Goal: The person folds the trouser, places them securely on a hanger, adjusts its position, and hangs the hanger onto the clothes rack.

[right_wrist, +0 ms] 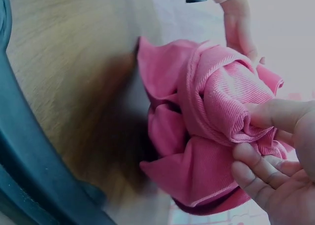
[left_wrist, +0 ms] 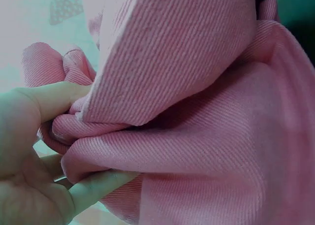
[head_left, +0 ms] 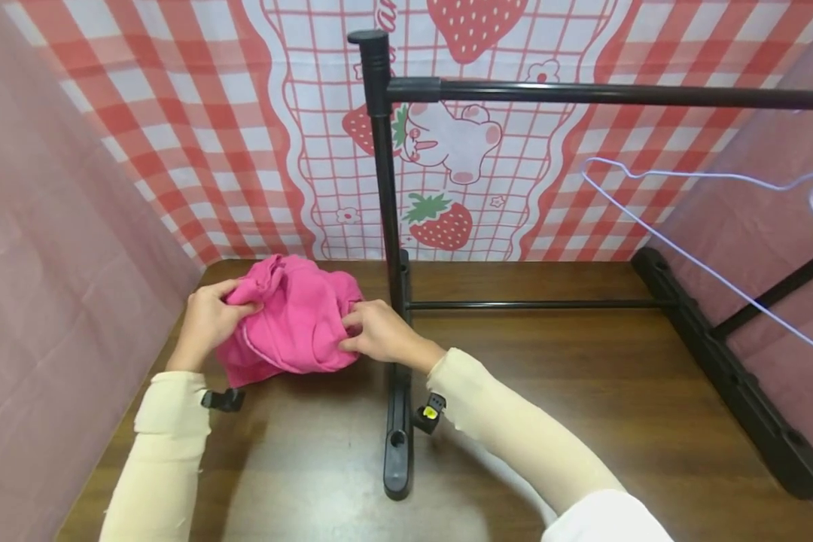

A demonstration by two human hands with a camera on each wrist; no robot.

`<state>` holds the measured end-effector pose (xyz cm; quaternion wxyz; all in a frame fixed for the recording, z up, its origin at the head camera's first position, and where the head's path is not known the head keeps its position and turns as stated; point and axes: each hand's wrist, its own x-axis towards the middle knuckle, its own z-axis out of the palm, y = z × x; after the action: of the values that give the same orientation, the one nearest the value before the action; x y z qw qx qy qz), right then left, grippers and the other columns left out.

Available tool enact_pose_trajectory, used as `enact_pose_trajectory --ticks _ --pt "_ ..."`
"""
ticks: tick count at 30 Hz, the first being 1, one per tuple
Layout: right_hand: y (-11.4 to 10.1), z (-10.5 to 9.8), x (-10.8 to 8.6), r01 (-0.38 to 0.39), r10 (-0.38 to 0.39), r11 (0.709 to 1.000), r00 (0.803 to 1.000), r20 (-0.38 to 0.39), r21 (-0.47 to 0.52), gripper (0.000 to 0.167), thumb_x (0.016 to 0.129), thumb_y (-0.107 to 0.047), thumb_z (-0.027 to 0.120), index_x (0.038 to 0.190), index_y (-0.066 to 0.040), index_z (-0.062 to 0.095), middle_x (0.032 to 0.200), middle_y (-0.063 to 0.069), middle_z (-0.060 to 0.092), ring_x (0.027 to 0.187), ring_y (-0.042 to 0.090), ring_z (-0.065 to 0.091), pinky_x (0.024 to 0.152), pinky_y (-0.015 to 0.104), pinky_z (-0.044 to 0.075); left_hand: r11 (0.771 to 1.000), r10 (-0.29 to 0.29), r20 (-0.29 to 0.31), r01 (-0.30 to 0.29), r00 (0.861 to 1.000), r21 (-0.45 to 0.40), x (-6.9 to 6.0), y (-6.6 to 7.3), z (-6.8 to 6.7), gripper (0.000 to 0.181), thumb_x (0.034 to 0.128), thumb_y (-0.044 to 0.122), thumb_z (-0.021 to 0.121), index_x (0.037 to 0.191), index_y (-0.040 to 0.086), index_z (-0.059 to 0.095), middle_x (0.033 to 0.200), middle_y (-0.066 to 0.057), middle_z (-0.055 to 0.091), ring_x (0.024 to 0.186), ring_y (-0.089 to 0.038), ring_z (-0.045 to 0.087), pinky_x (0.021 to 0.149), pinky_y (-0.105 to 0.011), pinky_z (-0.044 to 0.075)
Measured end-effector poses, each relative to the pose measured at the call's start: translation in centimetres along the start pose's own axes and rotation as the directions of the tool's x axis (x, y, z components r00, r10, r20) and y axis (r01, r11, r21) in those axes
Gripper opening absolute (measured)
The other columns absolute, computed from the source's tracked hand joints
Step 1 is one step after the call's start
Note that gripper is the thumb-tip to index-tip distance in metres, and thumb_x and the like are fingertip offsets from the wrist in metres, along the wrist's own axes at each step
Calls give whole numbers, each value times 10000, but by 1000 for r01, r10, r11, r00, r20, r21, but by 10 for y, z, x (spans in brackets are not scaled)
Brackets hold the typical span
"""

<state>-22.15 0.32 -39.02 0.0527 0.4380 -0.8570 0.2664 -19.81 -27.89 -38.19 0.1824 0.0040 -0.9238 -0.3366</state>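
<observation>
A bunched pink cloth garment is held above the wooden table at the left of the rack; its folds hide what kind of garment it is. My left hand grips its left side, thumb and fingers pinching the ribbed fabric in the left wrist view. On the opposite side my right hand pinches another part of it. The right wrist view shows the right thumb and fingers around a rolled fold of the pink cloth.
A black garment rack stands just right of the cloth, its foot near my right forearm. From the right side hangs a lilac wire hanger. A checked strawberry curtain backs the wooden table.
</observation>
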Motion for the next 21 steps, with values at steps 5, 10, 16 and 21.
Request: enact_pose_trajectory --ticks 5,10,16,21 --pt "-12 -11 -9 21 -21 1000 1000 -1 9 121 770 -196 802 813 -100 741 696 -8 525 648 78 409 590 171 353 1000 6 -23 -7 1000 -20 -10 12 -8 408 786 109 795 1158 -20 685 1112 -276 674 1050 -449 631 903 -552 482" --pt "-23 -21 -24 59 -58 997 997 -41 39 145 766 -183 815 873 -97 769 703 -10 528 643 67 401 590 153 349 1000 18 -62 -19 998 -15 -25 27 -16 401 765 116 810 1120 -34 699 1040 -281 693 959 -447 651 839 -543 499" --pt "-38 -38 -37 153 -152 988 984 -97 8 129 748 -171 822 843 -110 761 688 -15 474 618 58 369 575 137 317 1000 26 -110 -27 994 -10 -40 48 -26 385 744 129 831 1081 -21 722 963 -267 712 857 -416 659 729 -323 486" --pt "-47 -55 -54 220 -221 975 962 -159 -26 128 717 -145 835 772 -123 722 685 -13 450 615 66 374 569 146 335 998 13 -117 -21 993 -65 -52 66 -30 423 739 150 846 1119 13 720 989 -247 718 867 -387 671 677 -38 371"
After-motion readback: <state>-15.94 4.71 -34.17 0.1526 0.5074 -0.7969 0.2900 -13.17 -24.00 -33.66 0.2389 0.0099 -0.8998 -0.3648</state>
